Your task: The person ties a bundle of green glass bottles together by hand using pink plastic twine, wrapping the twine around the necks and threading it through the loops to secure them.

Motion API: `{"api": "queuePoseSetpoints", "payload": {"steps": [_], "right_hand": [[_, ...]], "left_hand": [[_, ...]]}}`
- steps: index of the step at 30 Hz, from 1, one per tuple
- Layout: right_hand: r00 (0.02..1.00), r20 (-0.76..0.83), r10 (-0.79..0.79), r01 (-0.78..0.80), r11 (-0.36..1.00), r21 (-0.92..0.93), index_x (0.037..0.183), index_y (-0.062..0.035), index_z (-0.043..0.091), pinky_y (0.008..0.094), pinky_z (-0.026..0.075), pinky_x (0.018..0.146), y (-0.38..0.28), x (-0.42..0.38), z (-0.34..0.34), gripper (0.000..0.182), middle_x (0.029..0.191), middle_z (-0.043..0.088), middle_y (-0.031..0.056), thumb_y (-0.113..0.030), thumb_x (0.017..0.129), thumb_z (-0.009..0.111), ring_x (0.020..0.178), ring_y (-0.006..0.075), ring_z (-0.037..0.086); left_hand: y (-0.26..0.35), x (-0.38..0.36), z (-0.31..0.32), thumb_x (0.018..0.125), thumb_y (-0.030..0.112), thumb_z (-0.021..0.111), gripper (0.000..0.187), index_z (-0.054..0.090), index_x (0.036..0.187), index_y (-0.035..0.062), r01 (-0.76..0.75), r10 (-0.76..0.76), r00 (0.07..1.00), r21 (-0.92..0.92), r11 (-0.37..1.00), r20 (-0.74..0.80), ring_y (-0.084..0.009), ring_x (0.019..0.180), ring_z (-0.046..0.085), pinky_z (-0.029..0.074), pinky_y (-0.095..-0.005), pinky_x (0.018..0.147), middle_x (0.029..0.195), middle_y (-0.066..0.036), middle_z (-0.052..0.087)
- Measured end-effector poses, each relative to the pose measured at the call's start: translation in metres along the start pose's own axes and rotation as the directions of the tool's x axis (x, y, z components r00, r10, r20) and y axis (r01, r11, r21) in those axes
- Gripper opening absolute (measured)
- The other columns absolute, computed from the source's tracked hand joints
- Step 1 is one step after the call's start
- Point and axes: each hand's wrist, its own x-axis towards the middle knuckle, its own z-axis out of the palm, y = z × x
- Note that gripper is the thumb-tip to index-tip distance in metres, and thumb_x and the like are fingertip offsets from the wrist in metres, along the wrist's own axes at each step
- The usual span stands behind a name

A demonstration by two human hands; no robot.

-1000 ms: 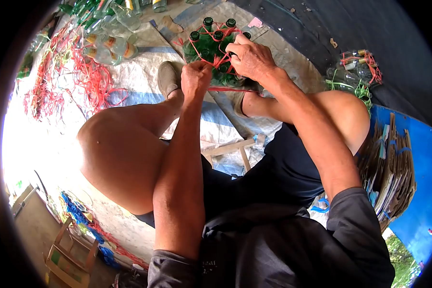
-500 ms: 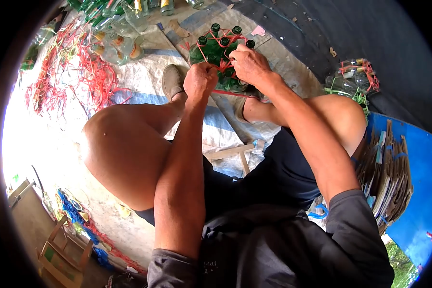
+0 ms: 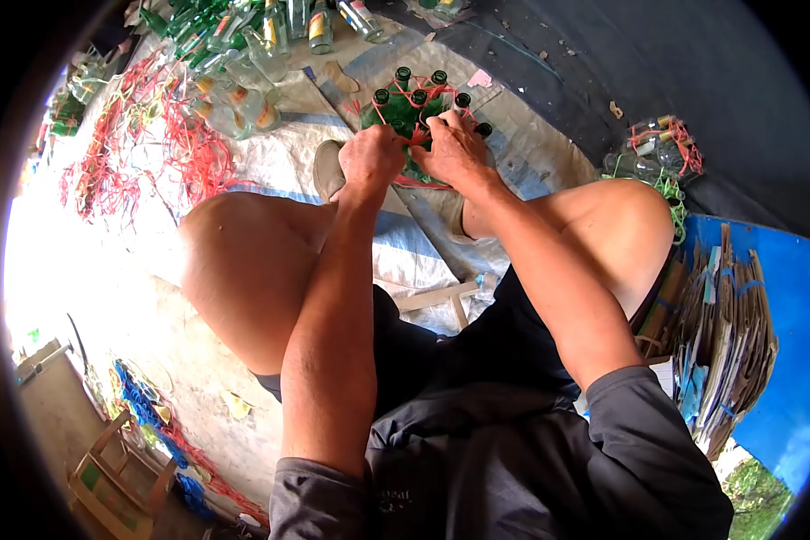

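Several green glass bottles [image 3: 403, 101] stand upright in a cluster on the ground sheet between my feet, bound with red plastic string [image 3: 417, 136]. My left hand [image 3: 372, 158] is closed in a fist at the near left side of the cluster, with the string running to it. Against the near right bottles, my right hand [image 3: 456, 153] has its fingers bent around the string, close to where strands bunch together. Both hands hide the nearest bottles and part of the string.
Loose red string [image 3: 166, 144] lies in a tangled heap at left. Clear and green bottles [image 3: 319, 31] lie at the top. A tied bottle bundle [image 3: 657, 153] sits at right, above stacked cardboard [image 3: 729, 333] beside a blue panel [image 3: 787, 297]. A wooden chair [image 3: 117, 486] stands lower left.
My right hand has shifted down and nearer my left hand, onto the bunched string. My left hand stays closed. The whole view has tilted slightly, so the bottles appear lower.
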Motion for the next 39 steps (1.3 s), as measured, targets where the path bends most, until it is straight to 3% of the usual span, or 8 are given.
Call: {"api": "queuePoseSetpoints", "payload": {"steps": [9, 11, 14, 17, 22, 28, 32, 39], "right_hand": [[0.995, -0.091, 0.042, -0.038, 0.998, 0.051, 0.118, -0.0091, 0.068, 0.0515, 0.048, 0.103, 0.006, -0.002, 0.014, 0.049, 0.129, 0.060, 0.0134, -0.039, 0.080, 0.076, 0.121, 0.0390, 0.058], [0.980, -0.198, 0.026, -0.012, 0.997, 0.073, 0.106, -0.0118, 0.068, 0.0546, 0.047, 0.097, 0.006, -0.002, 0.022, 0.036, 0.126, 0.061, 0.0113, -0.035, 0.079, 0.075, 0.118, 0.0378, 0.058], [0.960, -0.276, 0.036, -0.012, 0.996, 0.089, 0.099, -0.0145, 0.064, 0.0554, 0.047, 0.090, 0.005, -0.004, 0.028, 0.030, 0.120, 0.061, 0.0084, -0.031, 0.076, 0.075, 0.114, 0.0367, 0.059], [0.953, -0.299, 0.041, -0.028, 0.998, 0.049, 0.099, -0.0142, 0.064, 0.0553, 0.047, 0.090, 0.004, -0.005, 0.028, 0.032, 0.118, 0.060, 0.0085, -0.030, 0.075, 0.076, 0.112, 0.0365, 0.059], [0.928, -0.372, 0.012, -0.020, 1.000, -0.019, 0.100, -0.0119, 0.065, 0.0547, 0.049, 0.083, 0.003, -0.004, 0.029, 0.034, 0.113, 0.060, 0.0089, -0.027, 0.072, 0.077, 0.105, 0.0361, 0.061], [0.937, -0.348, 0.018, -0.022, 1.000, -0.008, 0.103, -0.0112, 0.066, 0.0531, 0.049, 0.080, 0.001, -0.005, 0.024, 0.038, 0.111, 0.059, 0.0097, -0.026, 0.071, 0.078, 0.099, 0.0350, 0.062], [0.936, -0.351, 0.026, -0.032, 0.999, -0.011, 0.107, -0.0115, 0.066, 0.0518, 0.049, 0.079, 0.000, -0.005, 0.026, 0.043, 0.111, 0.059, 0.0100, -0.027, 0.070, 0.080, 0.098, 0.0348, 0.062], [0.945, -0.326, 0.026, -0.031, 0.999, -0.010, 0.113, -0.0116, 0.065, 0.0511, 0.049, 0.080, 0.002, -0.005, 0.027, 0.048, 0.114, 0.058, 0.0096, -0.029, 0.070, 0.080, 0.097, 0.0340, 0.062]], "left_hand": [[0.000, 0.016, -0.017, 0.090, 0.023, 0.063, 0.018, 0.076, 0.086, 0.0124, -0.244, 0.234, 0.970, 0.217, 0.945, 0.071, -0.0405, 0.081, 0.073, 0.058, -0.0532, 0.072, 0.085, -0.018, 0.075], [0.004, 0.020, -0.024, 0.086, 0.016, 0.065, 0.013, 0.076, 0.085, 0.0096, -0.288, 0.266, 0.957, 0.263, 0.921, 0.117, -0.0372, 0.081, 0.076, 0.060, -0.0500, 0.070, 0.086, -0.018, 0.076], [0.011, 0.031, -0.035, 0.084, 0.013, 0.064, 0.012, 0.076, 0.085, 0.0083, -0.398, 0.336, 0.912, 0.312, 0.863, 0.233, -0.0375, 0.081, 0.076, 0.060, -0.0503, 0.070, 0.087, -0.020, 0.076], [0.008, 0.046, -0.036, 0.092, 0.016, 0.062, 0.015, 0.074, 0.084, 0.0093, -0.510, 0.443, 0.859, 0.341, 0.790, 0.258, -0.0381, 0.080, 0.074, 0.057, -0.0512, 0.067, 0.080, -0.018, 0.073], [0.022, 0.068, -0.049, 0.086, 0.011, 0.065, 0.008, 0.071, 0.082, 0.0086, -0.631, 0.506, 0.774, 0.397, 0.667, 0.380, -0.0369, 0.081, 0.074, 0.057, -0.0502, 0.066, 0.083, -0.017, 0.073], [0.018, 0.094, -0.036, 0.085, 0.012, 0.065, 0.008, 0.071, 0.080, 0.0086, -0.679, 0.545, 0.734, 0.430, 0.595, 0.405, -0.0350, 0.083, 0.075, 0.059, -0.0480, 0.067, 0.086, -0.016, 0.074], [0.022, 0.110, -0.028, 0.086, 0.010, 0.062, 0.017, 0.077, 0.092, 0.0040, -0.601, 0.374, 0.778, 0.423, 0.678, 0.505, -0.0343, 0.096, 0.076, 0.062, -0.0464, 0.078, 0.097, -0.019, 0.077], [0.013, 0.113, -0.030, 0.087, 0.023, 0.066, 0.021, 0.079, 0.095, 0.0099, -0.416, 0.260, 0.859, 0.307, 0.856, 0.441, -0.0342, 0.097, 0.076, 0.061, -0.0462, 0.083, 0.097, -0.015, 0.078]]}}
